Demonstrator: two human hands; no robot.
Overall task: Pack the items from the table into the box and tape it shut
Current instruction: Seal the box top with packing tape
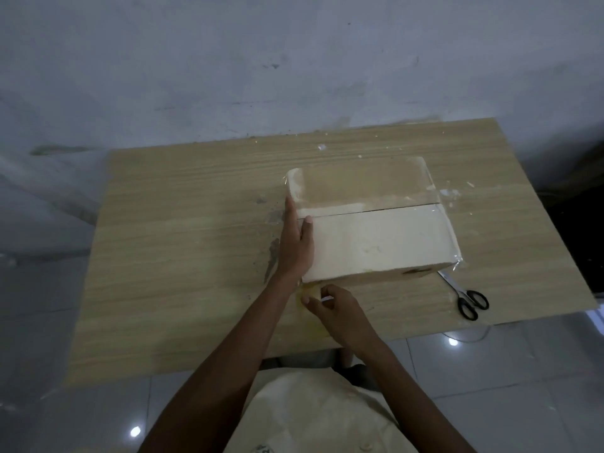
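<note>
Closed cardboard box right of centre on the wooden counter, flaps meeting at a middle seam, clear tape glinting along its right end. Left hand flat against the box's left end, fingers straight. Right hand at the near left corner, fingers pinched, seemingly on clear tape. Scissors near the counter's right edge. Taping stage, probably; next, smoothing tape over the seam.
</note>
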